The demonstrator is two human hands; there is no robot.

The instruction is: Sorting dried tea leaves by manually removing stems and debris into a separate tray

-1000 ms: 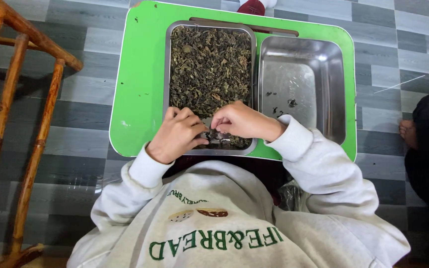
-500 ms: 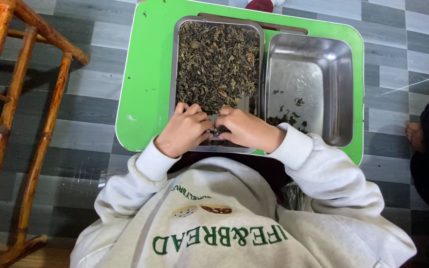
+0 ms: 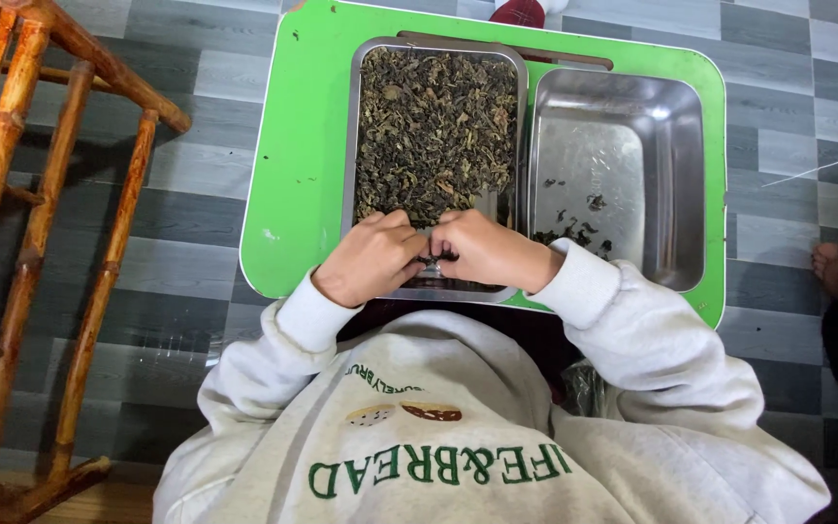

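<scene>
Hands first: the left hand [image 3: 372, 257] and right hand [image 3: 482, 249] sit knuckle to knuckle at the near edge of the left steel tray [image 3: 351, 146], fingertips pinched together on a small bit of the dried leaves [image 3: 435, 131]; what exactly is between them is too small to tell. Those leaves look light, crumbly and loose, so I'd guess they need a gentle fingertip pinch, 1 piece at a time, since a hard squeeze would probably crush them. The pile fills most of that tray, touching its walls. Just beside it, the right steel tray [image 3: 676, 184] holds only a few dark scraps near its front corner. Both trays rest side by side on a green table [image 3: 293, 175], smooth and probably a bit slippery. Past that is grey tiled floor [image 3: 196, 68], with a wooden chair frame [image 3: 21, 194] off to the left.
</scene>
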